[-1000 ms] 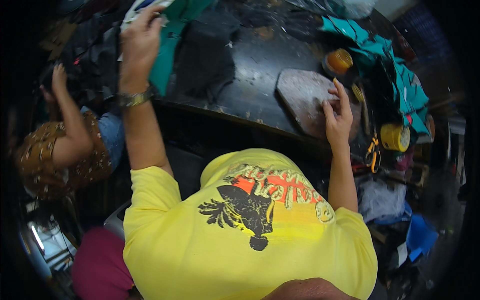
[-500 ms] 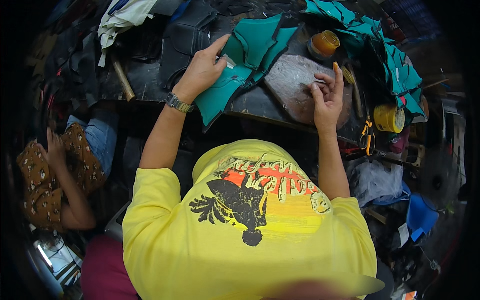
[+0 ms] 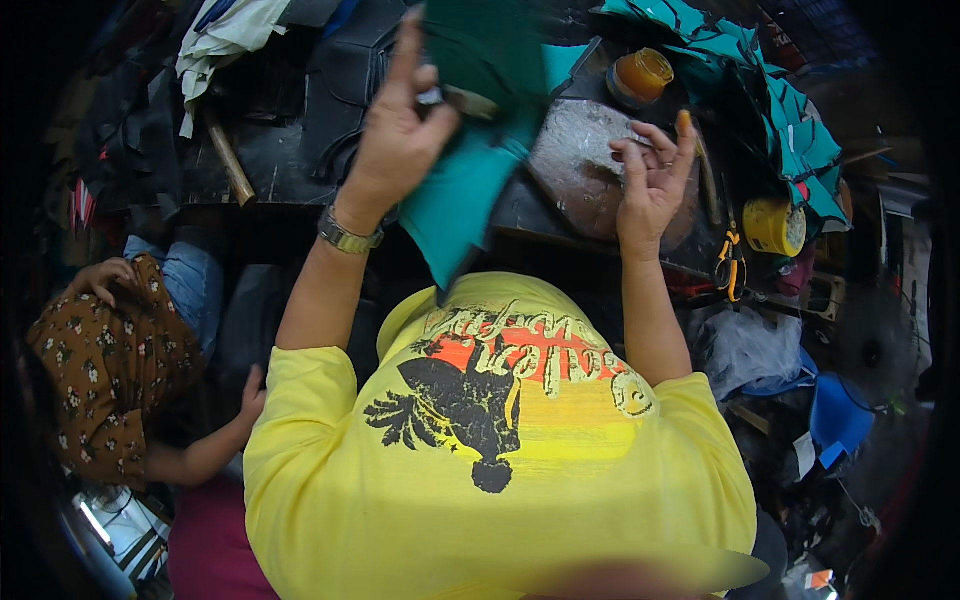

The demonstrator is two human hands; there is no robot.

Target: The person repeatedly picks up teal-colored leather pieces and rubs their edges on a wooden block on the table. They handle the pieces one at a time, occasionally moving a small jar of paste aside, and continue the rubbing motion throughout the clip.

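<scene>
My left hand [image 3: 395, 140], wearing a metal watch, grips a teal panel [image 3: 460, 195] with dark edging. Part of the panel is lifted and blurred, and a small pale bit shows near my thumb. One pointed corner hangs over the bench's near edge. To the right, my right hand [image 3: 655, 190] hovers at the worn slab [image 3: 580, 150] with its fingers apart. The raised index finger carries an amber smear on its tip. Beyond that hand is an open jar of amber paste [image 3: 642, 75].
Teal pieces [image 3: 800, 140] are heaped at the far right, above a yellow tub [image 3: 775, 228] and orange-handled scissors [image 3: 731, 265]. A wooden handle [image 3: 230, 160] lies at the left, near black pieces [image 3: 345, 90]. Another person [image 3: 115, 370] in a brown floral top is at the left.
My left hand has moved slightly away from me and lifted part of the teal panel, which now blurs. The right hand shifted slightly. The other person's arms have moved.
</scene>
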